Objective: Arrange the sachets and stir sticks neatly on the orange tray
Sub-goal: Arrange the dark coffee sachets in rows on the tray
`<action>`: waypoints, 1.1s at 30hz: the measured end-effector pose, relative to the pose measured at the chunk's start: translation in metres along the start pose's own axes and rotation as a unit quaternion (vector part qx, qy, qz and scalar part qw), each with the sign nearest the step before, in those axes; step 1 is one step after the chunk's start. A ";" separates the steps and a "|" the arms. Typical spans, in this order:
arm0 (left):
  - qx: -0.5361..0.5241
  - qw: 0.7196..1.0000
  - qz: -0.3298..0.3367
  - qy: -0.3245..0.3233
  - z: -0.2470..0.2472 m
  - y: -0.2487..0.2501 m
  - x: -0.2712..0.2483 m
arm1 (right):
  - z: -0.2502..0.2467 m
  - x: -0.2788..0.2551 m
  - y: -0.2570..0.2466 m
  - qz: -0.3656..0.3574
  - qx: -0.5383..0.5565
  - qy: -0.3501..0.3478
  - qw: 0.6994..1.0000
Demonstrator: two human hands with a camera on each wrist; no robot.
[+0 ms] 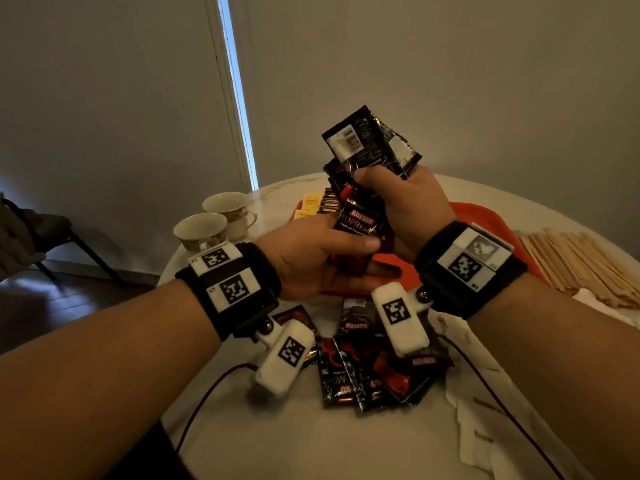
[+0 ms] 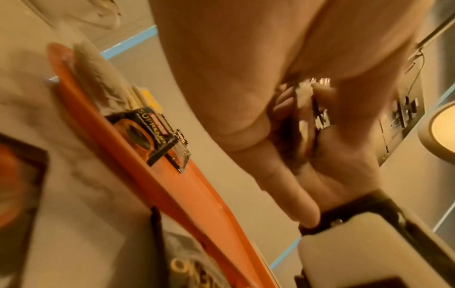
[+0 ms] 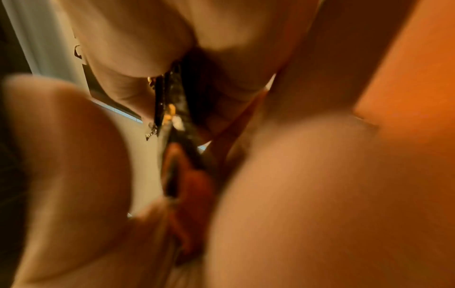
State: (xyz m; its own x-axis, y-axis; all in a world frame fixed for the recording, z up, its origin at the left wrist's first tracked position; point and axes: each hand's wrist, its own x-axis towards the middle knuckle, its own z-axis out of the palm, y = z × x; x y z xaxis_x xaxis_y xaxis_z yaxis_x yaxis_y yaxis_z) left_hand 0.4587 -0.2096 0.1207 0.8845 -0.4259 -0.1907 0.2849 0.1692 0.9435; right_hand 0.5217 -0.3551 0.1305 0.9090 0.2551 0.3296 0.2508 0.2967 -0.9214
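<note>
Presently both hands meet above the orange tray (image 1: 485, 216): the right hand (image 1: 412, 206) clamps an upright bunch of sachets (image 1: 370, 143), the left hand (image 1: 311, 258) pinches one sachet (image 1: 360, 223) (long axis vertical). Tray lies directly beneath; stir sticks (image 1: 581, 265) rest well right.

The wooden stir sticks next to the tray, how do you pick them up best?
The stir sticks lie flat in a loose heap on the table, right of the orange tray, side by side. Probably best to come down from above with the right hand and grip a small bunch across its middle, thumb on one side, fingers on the other, so the ends stay level.
</note>
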 end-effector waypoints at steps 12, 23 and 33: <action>-0.070 0.974 0.130 0.174 -0.025 0.008 0.045 | -0.037 0.009 0.029 0.100 0.078 0.012 0.992; -0.160 0.964 0.125 0.170 -0.016 -0.003 0.063 | -0.024 0.007 0.042 0.161 0.023 -0.095 0.982; -0.178 0.948 0.111 0.238 -0.033 -0.008 0.060 | -0.028 0.017 0.052 0.100 -0.039 -0.028 0.994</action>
State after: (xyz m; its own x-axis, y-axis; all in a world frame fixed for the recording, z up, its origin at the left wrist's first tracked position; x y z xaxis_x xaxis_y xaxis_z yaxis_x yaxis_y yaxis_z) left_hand 0.5218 -0.2070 0.0930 0.9796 0.0914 -0.1789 0.1037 0.5323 0.8402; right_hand 0.5597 -0.3613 0.0821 0.9239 0.3527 0.1480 0.0947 0.1641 -0.9819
